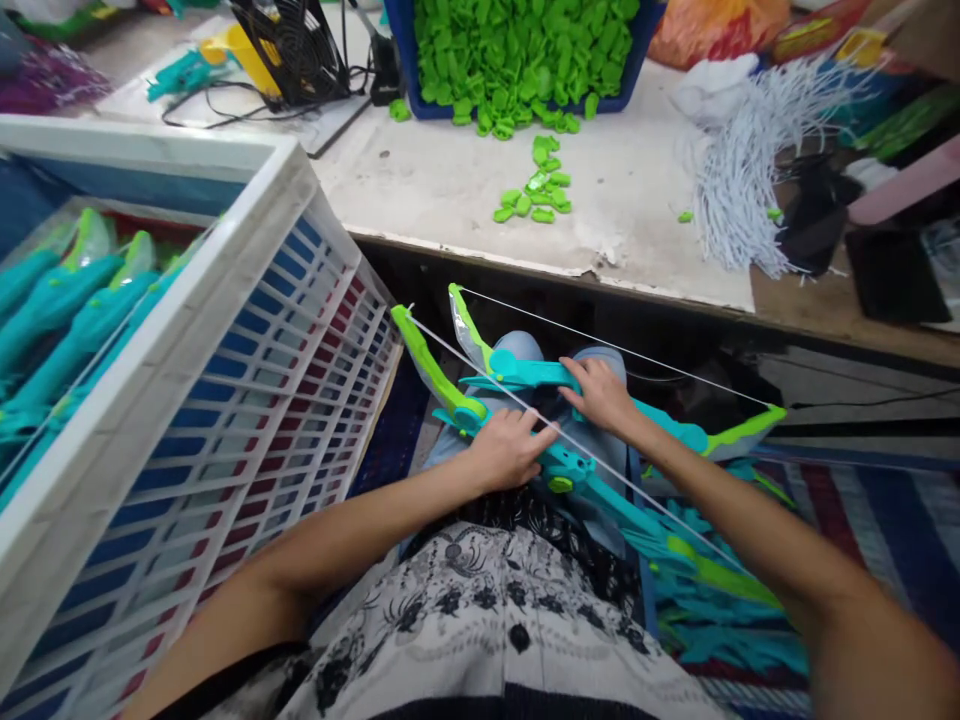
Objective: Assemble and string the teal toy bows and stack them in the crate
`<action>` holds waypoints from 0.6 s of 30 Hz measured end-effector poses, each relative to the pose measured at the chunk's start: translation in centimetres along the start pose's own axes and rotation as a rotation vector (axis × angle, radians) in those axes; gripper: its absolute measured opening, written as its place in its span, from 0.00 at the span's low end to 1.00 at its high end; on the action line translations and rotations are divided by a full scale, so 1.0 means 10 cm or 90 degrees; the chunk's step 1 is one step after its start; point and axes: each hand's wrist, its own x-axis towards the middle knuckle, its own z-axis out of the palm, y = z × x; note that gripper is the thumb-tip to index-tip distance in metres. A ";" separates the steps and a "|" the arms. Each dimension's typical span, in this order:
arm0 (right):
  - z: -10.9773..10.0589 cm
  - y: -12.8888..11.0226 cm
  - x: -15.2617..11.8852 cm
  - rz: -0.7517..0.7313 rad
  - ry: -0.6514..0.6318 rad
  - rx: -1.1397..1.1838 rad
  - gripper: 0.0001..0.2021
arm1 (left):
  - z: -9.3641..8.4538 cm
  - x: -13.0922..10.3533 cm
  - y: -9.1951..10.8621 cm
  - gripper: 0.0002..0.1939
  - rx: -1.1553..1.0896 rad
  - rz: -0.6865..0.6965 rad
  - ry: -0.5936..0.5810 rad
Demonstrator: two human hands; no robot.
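Two teal and lime-green toy bows lie across my lap, each with a white string drawn between its tips. My left hand [508,448] is closed around the middle of the nearer toy bow [626,505], with a finger beside its string. The farther toy bow [517,370] is gripped near its centre by my right hand [598,392], fingers wrapped over the teal body. My hands and forearms hide parts of both bows. The nearer bow's right end overlaps more teal and green pieces [739,640] at my right side.
At my left stands a white slatted crate [292,155] holding several toy bows. On the worktable [637,180] are a blue bin [403,60] of green plastic pieces, some loose green pieces [536,190], a bundle of white strings [739,180] and a black fan [292,50].
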 end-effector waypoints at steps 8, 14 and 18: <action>-0.78 0.48 0.23 -0.004 -0.033 0.141 0.21 | -0.31 0.27 -0.34 0.33 -0.018 -0.140 -0.039; -0.87 0.49 -0.15 -0.003 0.234 0.079 0.19 | -0.34 0.81 -0.50 0.28 0.080 -0.100 -0.019; -0.65 0.44 -0.49 0.010 0.236 0.103 0.18 | -0.28 0.98 -0.37 0.21 0.055 -0.108 -0.142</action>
